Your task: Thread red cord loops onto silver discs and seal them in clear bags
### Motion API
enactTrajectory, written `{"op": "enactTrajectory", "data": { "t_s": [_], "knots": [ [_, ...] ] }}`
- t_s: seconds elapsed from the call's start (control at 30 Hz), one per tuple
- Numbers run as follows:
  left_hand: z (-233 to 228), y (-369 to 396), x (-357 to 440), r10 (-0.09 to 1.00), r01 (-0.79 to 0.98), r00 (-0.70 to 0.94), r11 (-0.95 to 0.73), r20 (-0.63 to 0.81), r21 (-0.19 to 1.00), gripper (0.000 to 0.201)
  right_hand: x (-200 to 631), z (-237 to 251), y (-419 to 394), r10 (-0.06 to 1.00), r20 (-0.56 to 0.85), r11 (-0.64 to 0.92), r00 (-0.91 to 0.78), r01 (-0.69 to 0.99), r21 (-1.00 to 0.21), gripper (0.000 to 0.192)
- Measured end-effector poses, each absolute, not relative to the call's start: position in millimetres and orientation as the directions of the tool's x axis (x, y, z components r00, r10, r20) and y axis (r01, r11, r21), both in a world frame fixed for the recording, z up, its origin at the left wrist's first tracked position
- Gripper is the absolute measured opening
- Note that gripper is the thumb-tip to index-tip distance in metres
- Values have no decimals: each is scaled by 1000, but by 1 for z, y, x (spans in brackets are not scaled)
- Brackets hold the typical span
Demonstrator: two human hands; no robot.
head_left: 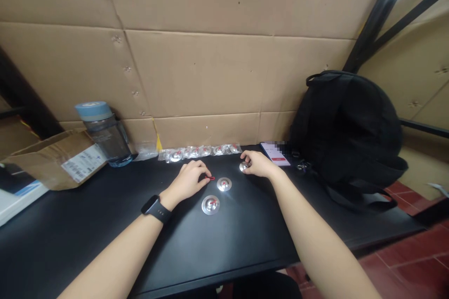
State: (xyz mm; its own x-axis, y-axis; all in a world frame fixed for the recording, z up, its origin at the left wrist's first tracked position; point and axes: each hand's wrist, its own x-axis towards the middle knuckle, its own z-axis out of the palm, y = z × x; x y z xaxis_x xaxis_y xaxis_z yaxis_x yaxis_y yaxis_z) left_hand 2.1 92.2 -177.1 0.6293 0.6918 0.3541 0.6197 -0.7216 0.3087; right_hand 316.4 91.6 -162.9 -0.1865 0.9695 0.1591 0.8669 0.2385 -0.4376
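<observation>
While both my forearms stretched across the black table [105,224], my left hand [189,181] sat just left of frame centre, fingers curled in, pinching a small red loop [211,178] at its tip. My right hand [257,163] lay a little up and to the right, fingers bent down over a small metal disc [244,166], touching it; whether it actually gripped the disc I couldn't tell. Two more metal discs lay loose at centre frame: one [224,184] just beside the red loop, the other [210,204] below it, nearer me, each with a red bit on top.

Judging by that, I was mid-step, fitting red loops to discs one at a time, with the loop held close to the middle disc. The next move would call for a fine pinch and steady aim, since the parts looked tiny and slippery.

Along the cardboard wall [210,70] ran a row of clear packets [199,152] with more discs inside; count unclear. A phone [275,153] lay right of my right hand, screen partly blurred. The black backpack [347,135] hid the table's right end. At left, a water bottle [105,135] and a cardboard box [56,159], label unreadable. Watch [156,209] on my left wrist.
</observation>
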Motion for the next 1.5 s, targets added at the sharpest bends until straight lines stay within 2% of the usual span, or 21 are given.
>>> {"op": "enactTrajectory", "data": {
  "t_s": [0.3,0.43,0.5,0.57,0.63,0.7,0.9,0.97,1.03,1.13,1.2,1.37,1.5],
  "knots": [
    [-167,85,2,677,603,647,-736,351,307,18,310,-157,87,958,167,282,-233,876,-392,32],
    [-142,64,5,594,507,775,-787,215,351,29,295,-150,78,874,170,479,-455,750,-456,42],
    [-132,52,9,559,485,815,-802,152,348,26,282,-148,74,809,155,559,-567,660,-503,45],
    [-128,43,13,529,472,840,-823,120,317,18,270,-148,71,770,141,595,-623,619,-512,40],
    [-127,39,15,513,469,851,-838,113,278,9,259,-150,68,765,137,605,-629,630,-487,24],
    [-128,38,15,517,478,847,-843,126,246,12,253,-152,67,786,140,591,-602,666,-455,15],
    [-132,48,7,596,551,783,-798,178,245,19,254,-154,66,844,134,525,-520,745,-411,17],
    [-130,53,4,648,593,731,-758,215,271,18,254,-152,65,852,167,513,-496,727,-456,13],
    [-127,58,2,708,636,644,-706,291,311,15,252,-149,63,869,193,477,-456,668,-571,9],
    [-123,63,0,770,661,491,-634,408,401,12,243,-146,60,900,203,385,-387,484,-786,14],
    [-124,66,0,798,643,399,-594,452,483,12,236,-146,58,913,222,340,-344,337,-878,19],
    [-137,74,7,833,421,291,-553,470,719,14,216,-147,51,932,259,280,-255,49,-959,27],
    [-144,76,11,840,338,283,-540,463,771,14,208,-148,48,960,208,198,-186,-71,-978,30]
  ]
}}
